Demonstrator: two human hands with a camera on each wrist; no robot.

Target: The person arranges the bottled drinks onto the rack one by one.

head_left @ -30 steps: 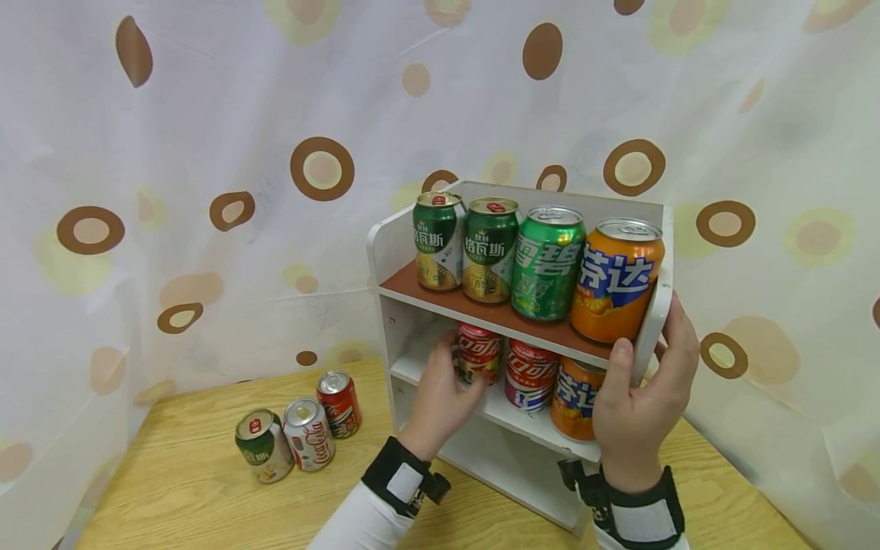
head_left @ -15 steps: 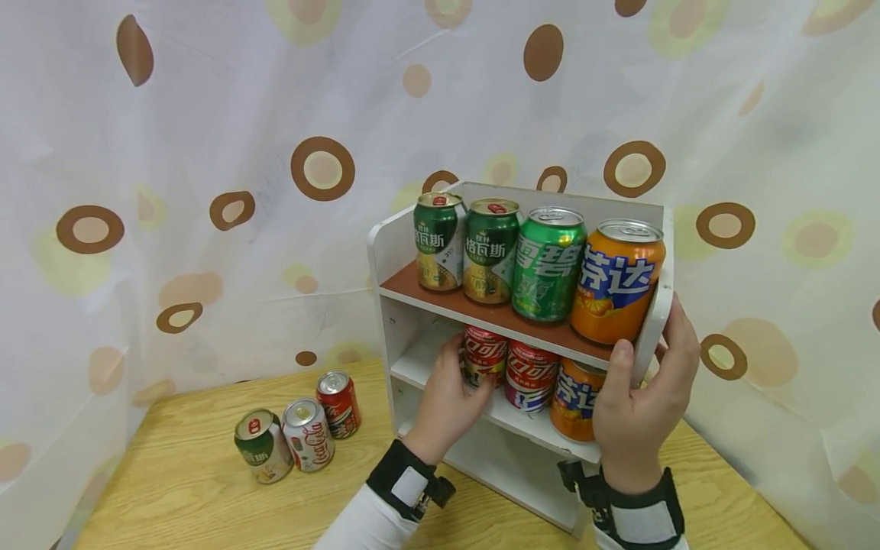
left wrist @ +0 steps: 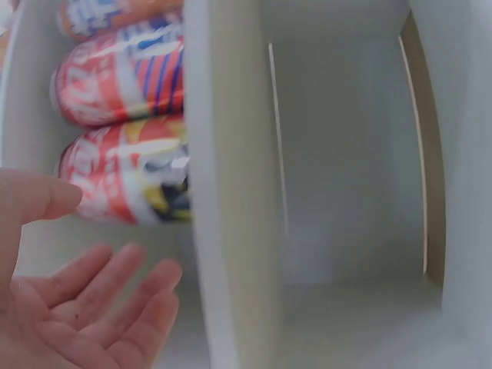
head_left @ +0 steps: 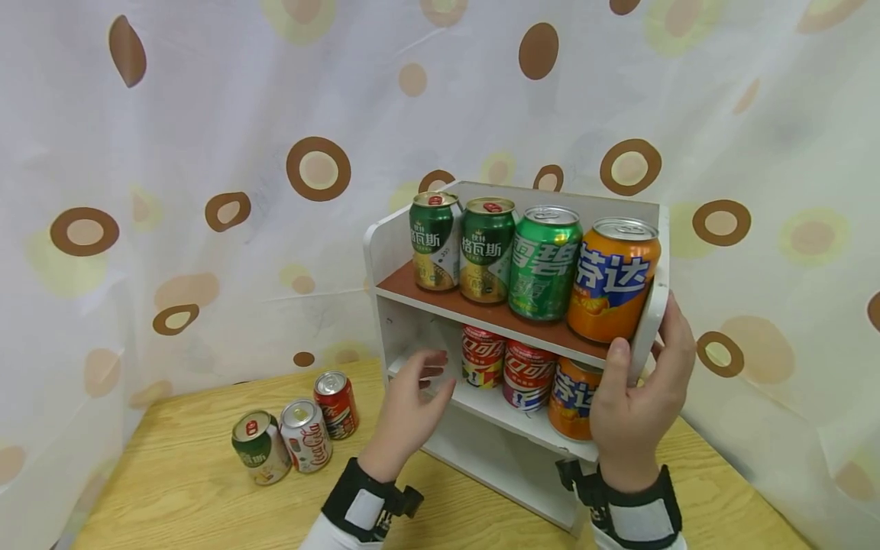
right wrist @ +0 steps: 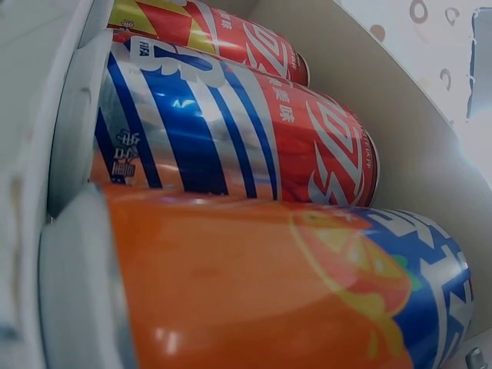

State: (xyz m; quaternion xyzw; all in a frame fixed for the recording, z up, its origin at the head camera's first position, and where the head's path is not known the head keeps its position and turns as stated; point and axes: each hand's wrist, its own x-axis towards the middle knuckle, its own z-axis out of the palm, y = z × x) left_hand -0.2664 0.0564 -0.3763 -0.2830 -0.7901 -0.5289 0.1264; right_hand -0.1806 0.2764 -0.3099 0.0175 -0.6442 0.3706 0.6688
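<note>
My left hand (head_left: 409, 412) is off the cans, fingers loosely bent with nothing in them, in front of the left part of the white shelf's (head_left: 505, 451) middle level. Just right of it on that level stands a red cola can (head_left: 483, 356), then a second red cola can (head_left: 529, 374) with blue stripes, then an orange soda can (right wrist: 254, 277). In the left wrist view the thumb overlaps the nearest red can (left wrist: 123, 169). My right hand (head_left: 642, 405) holds the shelf's right side panel, thumb in front and fingers behind.
Two green-and-gold cans (head_left: 486, 252), a green can (head_left: 545, 263) and an orange can (head_left: 614, 283) stand on the top level. On the wooden table (head_left: 186, 489) at left are a green-topped can (head_left: 261, 451), a white cola can (head_left: 305, 437) and a red can (head_left: 336, 405).
My left hand slid the red cola can rightward up to its neighbour, then let go and drew back to the left. My right hand stays on the side panel.
</note>
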